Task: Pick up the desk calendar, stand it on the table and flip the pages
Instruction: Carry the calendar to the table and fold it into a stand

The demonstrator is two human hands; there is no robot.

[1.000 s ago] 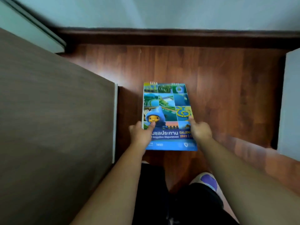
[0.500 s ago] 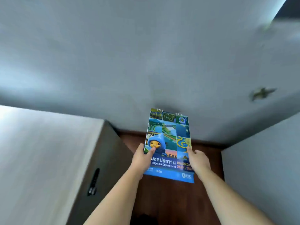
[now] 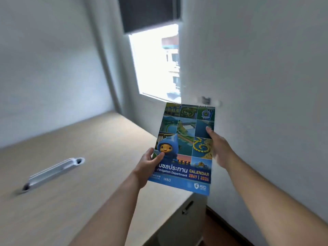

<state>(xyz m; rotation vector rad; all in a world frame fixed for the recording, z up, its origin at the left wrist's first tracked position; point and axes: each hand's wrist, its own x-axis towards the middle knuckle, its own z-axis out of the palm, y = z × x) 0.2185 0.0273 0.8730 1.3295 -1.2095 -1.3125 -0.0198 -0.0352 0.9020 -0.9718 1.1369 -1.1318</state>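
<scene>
The desk calendar (image 3: 186, 139) is a folded-flat blue booklet with photo tiles, a blue hooded cartoon figure and the word CALENDAR on its cover. It is in the air over the right end of the light wooden table (image 3: 74, 174), its spiral edge pointing away from me. My left hand (image 3: 148, 166) grips its lower left edge, thumb on the cover. My right hand (image 3: 219, 148) holds its right edge, thumb on the cover.
A white elongated object (image 3: 53, 173) lies on the table at the left. White walls stand behind and to the right, with a window (image 3: 156, 64) under a dark blind. A drawer handle (image 3: 187, 207) shows on the table's right side, above brown floor (image 3: 218, 229).
The calendar has been lifted from the brown floor up to table height, still held by both hands. My view has swung up from the floor to the table and window.
</scene>
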